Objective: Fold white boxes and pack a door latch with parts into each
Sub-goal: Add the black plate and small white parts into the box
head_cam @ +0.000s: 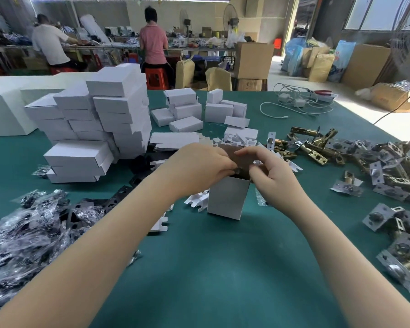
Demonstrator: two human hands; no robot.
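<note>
A small white box (227,197) stands upright on the green table (223,268), its brown-lined top flaps open. The left hand (199,165) curls its fingers over the box mouth, pinching a dark part at the opening; the right hand (270,171) pinches the opposite flap. Bagged black parts (26,230) lie at the left, brass door latches (374,166) are heaped at the right. Beyond the hands sit flat box blanks (175,140), then a stack of folded white boxes (97,121)
</note>
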